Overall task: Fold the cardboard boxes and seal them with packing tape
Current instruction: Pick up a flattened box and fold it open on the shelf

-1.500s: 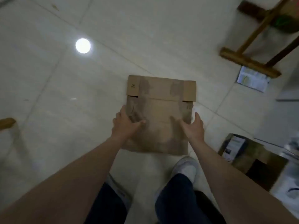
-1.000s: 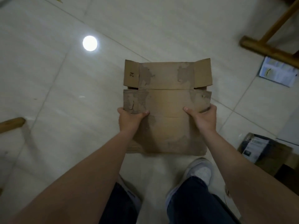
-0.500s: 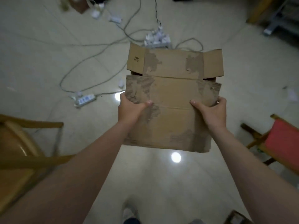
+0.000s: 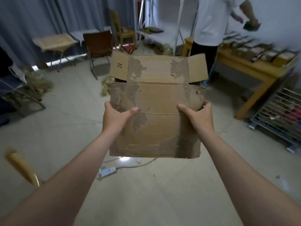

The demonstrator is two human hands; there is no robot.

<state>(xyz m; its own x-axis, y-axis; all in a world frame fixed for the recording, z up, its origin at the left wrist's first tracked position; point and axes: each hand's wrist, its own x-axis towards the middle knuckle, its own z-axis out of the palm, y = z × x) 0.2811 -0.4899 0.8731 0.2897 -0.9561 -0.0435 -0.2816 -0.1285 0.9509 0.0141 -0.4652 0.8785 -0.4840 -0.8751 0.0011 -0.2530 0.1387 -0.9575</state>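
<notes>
The person is holding a flattened cardboard box out in front at mid-air, above the floor. The left hand is gripping its left edge and the right hand its right edge, thumbs pressing on the worn, peeling face. A power strip is lying below.

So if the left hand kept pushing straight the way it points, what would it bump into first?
The left hand already grips the flattened cardboard box. Beyond that, probably the brown chair, though depth is unclear.
</notes>
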